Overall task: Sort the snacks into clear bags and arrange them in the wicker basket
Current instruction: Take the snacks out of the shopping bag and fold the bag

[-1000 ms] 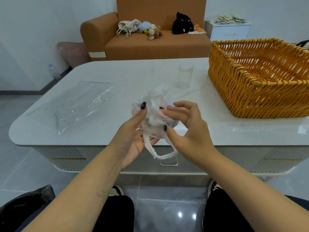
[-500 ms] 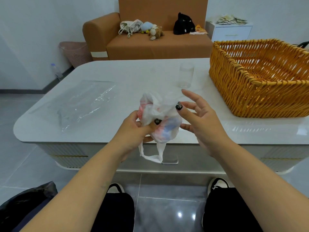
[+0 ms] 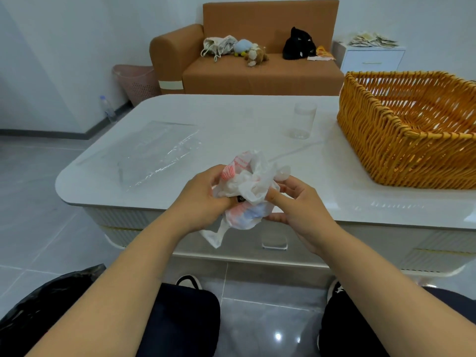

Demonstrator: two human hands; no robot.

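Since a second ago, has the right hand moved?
Yes. The right hand has dropped from the top of the white plastic bag to its lower side, toward the table edge.

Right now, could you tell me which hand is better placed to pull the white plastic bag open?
The right hand, probably. It pinches the loose crumpled top of the white plastic bag, while the left hand grips the bag's body and steadies it above the table edge.
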